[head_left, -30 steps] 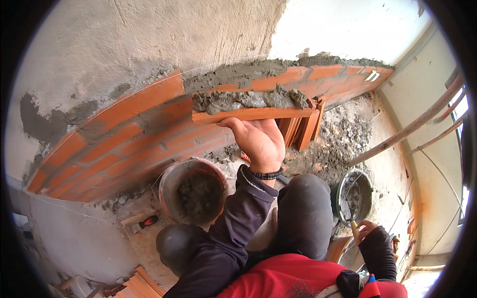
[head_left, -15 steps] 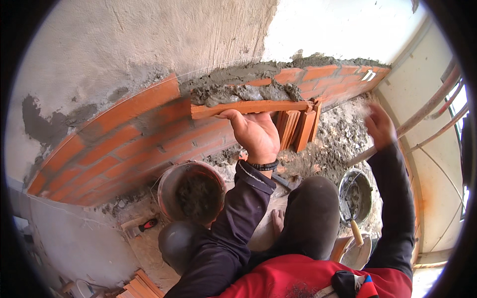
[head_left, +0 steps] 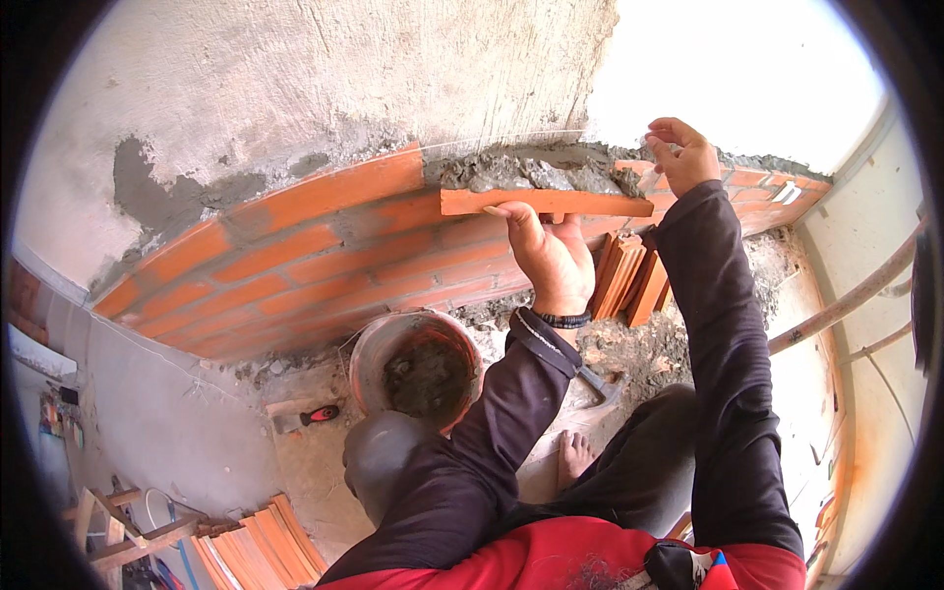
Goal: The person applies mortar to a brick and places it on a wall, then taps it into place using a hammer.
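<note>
A low orange brick wall (head_left: 285, 288) stretches from the left. On the floor, a scraper (head_left: 320, 415) lies beside a bucket (head_left: 366, 356) holding grey mortar (head_left: 428, 379). Next, the left hand (head_left: 556, 261), palm up, supports a mortar-topped loose brick (head_left: 546, 204) before the wall's upper part, as it did earlier; its grip is partly closed from below. Rightmost, the right hand (head_left: 683, 160), half a second ago lower, beside a pole (head_left: 854, 288), is now raised near the string (head_left: 501, 138), grip half-curled; whether it pinches the string, I cannot tell.

mortar (head_left: 541, 175) atop the brick (head_left: 580, 204)
</note>
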A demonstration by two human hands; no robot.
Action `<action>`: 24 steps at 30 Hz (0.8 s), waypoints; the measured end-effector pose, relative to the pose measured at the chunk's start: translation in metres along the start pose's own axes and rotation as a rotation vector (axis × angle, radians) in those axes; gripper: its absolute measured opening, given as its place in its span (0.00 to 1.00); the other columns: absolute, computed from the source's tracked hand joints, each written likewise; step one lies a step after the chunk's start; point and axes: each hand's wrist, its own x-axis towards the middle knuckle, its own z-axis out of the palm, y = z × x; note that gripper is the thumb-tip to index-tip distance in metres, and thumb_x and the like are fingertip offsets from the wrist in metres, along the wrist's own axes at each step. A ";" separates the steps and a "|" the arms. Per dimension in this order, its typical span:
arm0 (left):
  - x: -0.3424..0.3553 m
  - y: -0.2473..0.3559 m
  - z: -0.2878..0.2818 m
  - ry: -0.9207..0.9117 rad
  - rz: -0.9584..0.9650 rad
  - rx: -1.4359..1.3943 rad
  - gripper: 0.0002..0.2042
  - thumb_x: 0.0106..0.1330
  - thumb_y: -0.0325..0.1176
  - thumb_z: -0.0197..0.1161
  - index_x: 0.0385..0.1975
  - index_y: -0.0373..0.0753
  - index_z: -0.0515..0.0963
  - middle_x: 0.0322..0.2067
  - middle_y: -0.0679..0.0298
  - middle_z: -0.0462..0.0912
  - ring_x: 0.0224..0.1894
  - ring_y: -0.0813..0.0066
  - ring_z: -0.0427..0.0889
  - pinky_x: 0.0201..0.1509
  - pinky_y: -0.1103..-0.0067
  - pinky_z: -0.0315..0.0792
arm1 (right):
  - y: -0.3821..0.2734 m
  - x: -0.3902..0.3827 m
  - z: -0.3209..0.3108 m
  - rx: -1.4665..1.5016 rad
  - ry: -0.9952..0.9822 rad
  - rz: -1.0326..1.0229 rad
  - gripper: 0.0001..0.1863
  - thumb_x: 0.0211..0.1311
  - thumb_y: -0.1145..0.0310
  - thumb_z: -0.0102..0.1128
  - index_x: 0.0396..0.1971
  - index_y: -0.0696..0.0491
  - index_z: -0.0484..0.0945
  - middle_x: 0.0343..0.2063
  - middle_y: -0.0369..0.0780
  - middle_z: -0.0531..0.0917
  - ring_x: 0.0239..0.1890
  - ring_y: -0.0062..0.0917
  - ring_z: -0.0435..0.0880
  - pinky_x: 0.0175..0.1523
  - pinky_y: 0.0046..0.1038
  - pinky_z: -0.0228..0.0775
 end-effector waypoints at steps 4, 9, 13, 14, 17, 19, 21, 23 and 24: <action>0.002 -0.001 0.004 -0.020 0.007 0.017 0.28 0.63 0.60 0.58 0.50 0.41 0.67 0.46 0.67 0.67 0.48 0.74 0.66 0.58 0.66 0.66 | 0.006 0.004 -0.001 -0.046 -0.086 0.054 0.18 0.63 0.67 0.58 0.53 0.47 0.78 0.35 0.38 0.86 0.24 0.20 0.82 0.35 0.26 0.76; 0.003 -0.003 0.005 -0.025 0.019 0.099 0.30 0.63 0.60 0.58 0.52 0.42 0.64 0.48 0.67 0.64 0.48 0.74 0.65 0.57 0.64 0.67 | 0.016 0.008 -0.003 0.261 -0.060 0.017 0.20 0.63 0.67 0.55 0.56 0.49 0.75 0.47 0.37 0.83 0.33 0.21 0.84 0.40 0.25 0.75; 0.006 0.000 0.013 0.038 -0.002 0.140 0.31 0.63 0.61 0.58 0.53 0.41 0.63 0.50 0.66 0.62 0.49 0.73 0.64 0.58 0.63 0.66 | 0.003 -0.002 -0.012 0.458 -0.119 -0.008 0.29 0.58 0.68 0.55 0.63 0.50 0.67 0.60 0.39 0.74 0.45 0.24 0.83 0.45 0.26 0.74; 0.007 0.001 0.015 0.044 -0.011 0.145 0.31 0.63 0.61 0.58 0.53 0.41 0.63 0.50 0.65 0.62 0.50 0.73 0.64 0.58 0.63 0.65 | 0.001 -0.003 -0.013 0.497 -0.136 -0.021 0.32 0.57 0.68 0.56 0.64 0.50 0.64 0.62 0.40 0.71 0.47 0.26 0.82 0.46 0.26 0.74; 0.010 0.002 0.021 0.074 -0.020 0.170 0.31 0.63 0.61 0.57 0.54 0.41 0.62 0.53 0.65 0.61 0.53 0.72 0.63 0.59 0.62 0.64 | -0.004 -0.007 -0.019 0.562 -0.173 -0.061 0.36 0.54 0.69 0.56 0.67 0.51 0.60 0.66 0.43 0.66 0.51 0.30 0.81 0.48 0.28 0.73; 0.013 0.003 0.026 0.101 -0.015 0.178 0.32 0.64 0.61 0.57 0.55 0.41 0.61 0.54 0.64 0.61 0.55 0.72 0.63 0.60 0.61 0.64 | -0.007 -0.011 -0.021 0.589 -0.187 -0.090 0.39 0.52 0.70 0.57 0.68 0.52 0.59 0.66 0.44 0.64 0.52 0.33 0.80 0.49 0.29 0.73; 0.016 0.002 0.034 0.126 -0.005 0.173 0.32 0.65 0.60 0.57 0.57 0.41 0.60 0.56 0.63 0.61 0.57 0.71 0.62 0.60 0.61 0.62 | -0.009 -0.012 -0.024 0.617 -0.191 -0.125 0.41 0.50 0.71 0.59 0.68 0.54 0.57 0.67 0.45 0.63 0.52 0.35 0.80 0.50 0.30 0.74; 0.020 0.004 0.035 0.120 -0.016 0.203 0.40 0.60 0.63 0.60 0.62 0.39 0.56 0.58 0.62 0.59 0.58 0.68 0.61 0.65 0.58 0.60 | -0.006 -0.010 -0.021 0.641 -0.195 -0.169 0.45 0.48 0.71 0.64 0.69 0.56 0.55 0.67 0.47 0.61 0.53 0.38 0.79 0.52 0.32 0.74; 0.021 0.006 0.037 0.116 -0.022 0.219 0.45 0.57 0.64 0.61 0.65 0.39 0.54 0.59 0.61 0.58 0.59 0.66 0.60 0.67 0.56 0.58 | -0.005 -0.010 -0.019 0.655 -0.196 -0.191 0.47 0.47 0.71 0.67 0.69 0.57 0.54 0.67 0.48 0.61 0.53 0.39 0.79 0.52 0.33 0.74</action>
